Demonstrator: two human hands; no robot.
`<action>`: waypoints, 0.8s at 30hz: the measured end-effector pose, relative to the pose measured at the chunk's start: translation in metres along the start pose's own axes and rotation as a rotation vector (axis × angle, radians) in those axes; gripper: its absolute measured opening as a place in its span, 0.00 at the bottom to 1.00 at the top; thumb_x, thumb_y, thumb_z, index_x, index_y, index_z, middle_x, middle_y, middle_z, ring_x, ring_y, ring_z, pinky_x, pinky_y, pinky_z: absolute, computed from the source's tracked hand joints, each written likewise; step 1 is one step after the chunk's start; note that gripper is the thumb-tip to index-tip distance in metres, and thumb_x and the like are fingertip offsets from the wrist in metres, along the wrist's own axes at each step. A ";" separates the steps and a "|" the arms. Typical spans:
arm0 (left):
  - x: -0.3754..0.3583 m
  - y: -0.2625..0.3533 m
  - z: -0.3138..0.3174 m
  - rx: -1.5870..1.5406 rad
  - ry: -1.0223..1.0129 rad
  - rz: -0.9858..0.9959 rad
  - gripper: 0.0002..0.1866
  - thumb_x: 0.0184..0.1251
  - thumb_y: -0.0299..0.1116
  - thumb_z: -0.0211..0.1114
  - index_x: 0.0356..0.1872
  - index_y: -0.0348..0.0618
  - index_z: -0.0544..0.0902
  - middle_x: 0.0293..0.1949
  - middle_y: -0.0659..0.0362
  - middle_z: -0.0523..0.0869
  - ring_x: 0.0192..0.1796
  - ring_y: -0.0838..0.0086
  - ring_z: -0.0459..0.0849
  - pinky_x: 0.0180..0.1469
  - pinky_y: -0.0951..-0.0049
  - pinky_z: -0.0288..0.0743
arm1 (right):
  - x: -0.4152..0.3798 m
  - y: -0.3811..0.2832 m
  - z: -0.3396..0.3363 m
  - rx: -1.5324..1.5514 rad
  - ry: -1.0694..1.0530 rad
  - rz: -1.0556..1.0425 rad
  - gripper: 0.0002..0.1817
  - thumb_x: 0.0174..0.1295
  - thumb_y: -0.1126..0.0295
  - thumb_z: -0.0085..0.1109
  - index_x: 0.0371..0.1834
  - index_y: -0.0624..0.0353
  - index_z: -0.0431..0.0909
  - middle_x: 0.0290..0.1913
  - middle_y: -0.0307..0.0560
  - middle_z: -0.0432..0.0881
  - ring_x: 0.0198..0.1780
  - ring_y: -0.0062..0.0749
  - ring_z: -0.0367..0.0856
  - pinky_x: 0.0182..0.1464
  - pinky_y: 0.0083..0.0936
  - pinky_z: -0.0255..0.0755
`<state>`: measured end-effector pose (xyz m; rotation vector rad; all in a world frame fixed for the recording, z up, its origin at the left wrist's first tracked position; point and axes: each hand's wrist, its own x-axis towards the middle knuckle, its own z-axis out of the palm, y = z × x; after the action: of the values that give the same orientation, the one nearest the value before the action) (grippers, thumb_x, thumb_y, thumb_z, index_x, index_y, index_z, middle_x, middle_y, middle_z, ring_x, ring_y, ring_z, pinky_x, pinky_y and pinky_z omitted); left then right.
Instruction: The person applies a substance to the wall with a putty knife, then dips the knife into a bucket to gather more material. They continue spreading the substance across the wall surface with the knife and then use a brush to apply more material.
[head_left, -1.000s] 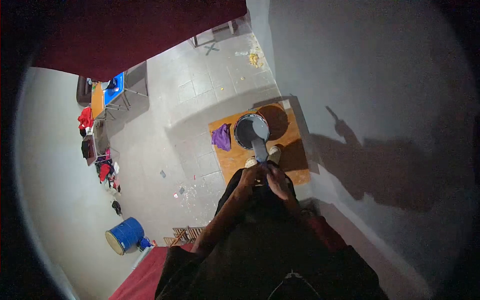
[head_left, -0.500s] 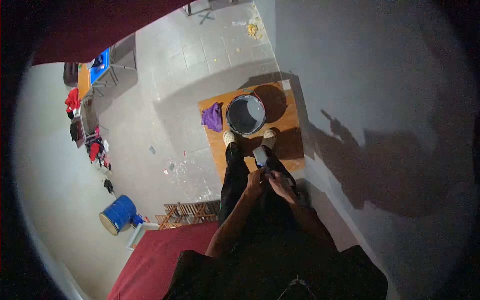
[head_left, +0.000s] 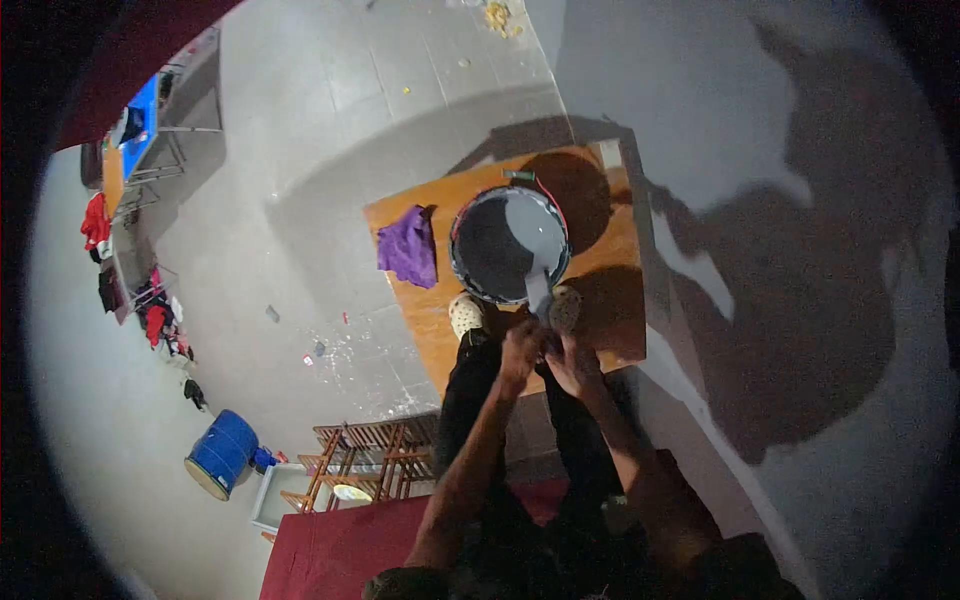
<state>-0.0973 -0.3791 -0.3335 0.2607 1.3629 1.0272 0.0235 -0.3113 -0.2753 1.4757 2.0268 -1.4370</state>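
Note:
A flat, pale-ended hand tool (head_left: pixel 540 292), like a wide paintbrush or scraper, points away from me over the near rim of the bucket. My left hand (head_left: pixel 522 352) and my right hand (head_left: pixel 574 368) are closed together at its handle end, which they mostly cover. The round bucket (head_left: pixel 455 262) holds grey paint (head_left: pixel 495 245), and dark smears mark its rim. A crumpled purple cloth (head_left: pixel 408 246) lies to the bucket's left on a wooden board (head_left: pixel 420 325). My pale clogs stand close to the bucket's near side.
A grey wall (head_left: pixel 690 110) with shadows runs along the right. Left on the tiled floor are a blue drum (head_left: pixel 222 452), folded wooden chairs (head_left: pixel 365 440), clothes (head_left: pixel 155 325) and a blue-topped table (head_left: pixel 140 125). Red cloth (head_left: pixel 340 535) covers something below.
Both hands have moved forward with the tool, whose pale end now reaches over the bucket's near rim. My view has come closer to the board, and my body leans farther over it.

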 end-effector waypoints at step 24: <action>0.173 0.098 -0.051 1.416 0.292 0.268 0.16 0.65 0.41 0.56 0.49 0.43 0.77 0.38 0.46 0.84 0.43 0.53 0.83 0.45 0.57 0.75 | 0.307 0.092 0.058 -0.994 0.175 -0.546 0.05 0.50 0.74 0.55 0.25 0.60 0.80 0.27 0.50 0.83 0.32 0.38 0.83 0.32 0.33 0.76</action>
<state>-0.2084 -0.2183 -0.3960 1.3942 2.1781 0.1148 -0.0584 -0.1799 -0.5621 0.6505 2.7374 -0.2221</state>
